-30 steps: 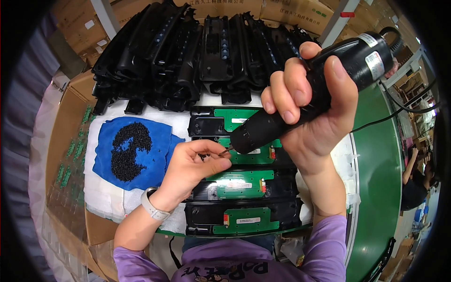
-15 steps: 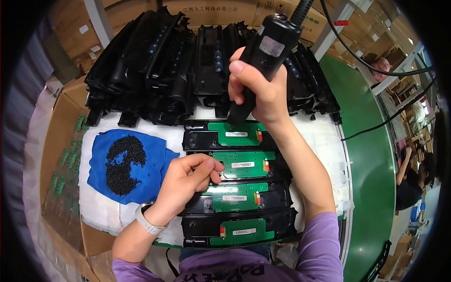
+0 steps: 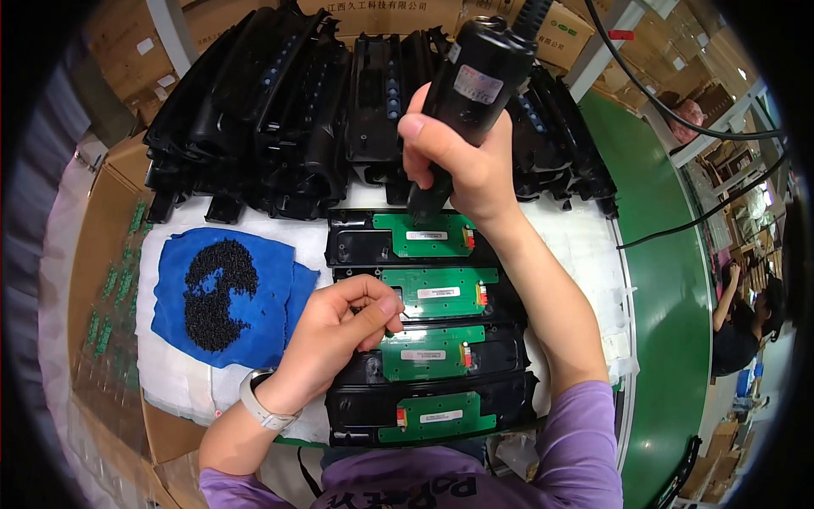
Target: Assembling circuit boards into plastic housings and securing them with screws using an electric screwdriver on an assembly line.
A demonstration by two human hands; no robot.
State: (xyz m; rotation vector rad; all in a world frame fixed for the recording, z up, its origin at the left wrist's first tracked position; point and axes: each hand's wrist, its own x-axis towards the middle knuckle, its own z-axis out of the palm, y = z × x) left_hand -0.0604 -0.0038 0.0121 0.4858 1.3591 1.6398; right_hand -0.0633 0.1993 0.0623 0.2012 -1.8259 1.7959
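My right hand (image 3: 462,161) is wrapped round a black electric screwdriver (image 3: 466,93), held tilted with its nose down. The screwdriver's tip meets or hovers just over the left part of the farthest green circuit board (image 3: 441,244); contact is hard to tell. Below it, my left hand (image 3: 352,316) is closed in a pinch, its fingertips by the left edge of the second circuit board (image 3: 466,284). Whatever the pinch holds is too small to name. Several such boards sit in long black plastic housings (image 3: 360,248), each with a white label and a red-and-white connector.
A blue cloth (image 3: 174,284) with a heap of tiny black screws (image 3: 212,327) lies at the left. Stacked black plastic casings (image 3: 246,127) line the back. At the right runs a green surface (image 3: 661,339), crossed by a black cable (image 3: 704,212). Another person (image 3: 742,327) is farther right.
My right hand and the screwdriver have shifted slightly left, with the tip still at the farthest board. The left hand keeps its pinch in nearly the same place. The whole view has moved a little.
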